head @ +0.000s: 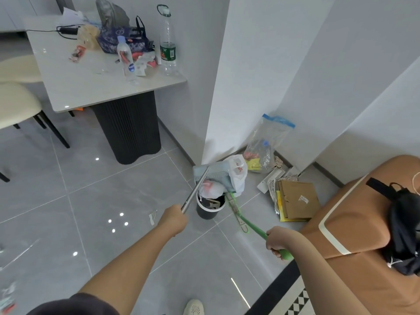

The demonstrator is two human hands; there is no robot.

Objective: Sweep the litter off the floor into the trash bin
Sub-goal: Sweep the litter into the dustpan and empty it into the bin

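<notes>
My left hand (173, 218) grips a metal handle (195, 192) whose light blue dustpan (213, 173) is tilted over the black trash bin (208, 212). The bin stands on the grey floor by the wall corner, with crumpled white and pink litter (210, 188) piled at its mouth. My right hand (278, 241) holds the green handle of a broom (250, 226), whose head reaches toward the bin beneath the dustpan. A small scrap of litter (151, 218) lies on the floor left of the bin. More scraps (9, 292) lie at the far left edge.
A white plastic bag (238, 173) leans behind the bin. Flattened cardboard (297, 200) and a clear zip bag (266, 144) lie by the wall. A cluttered table (68, 87) with a dark base stands at the left; a tan sofa (354, 223) with a black bag is on the right.
</notes>
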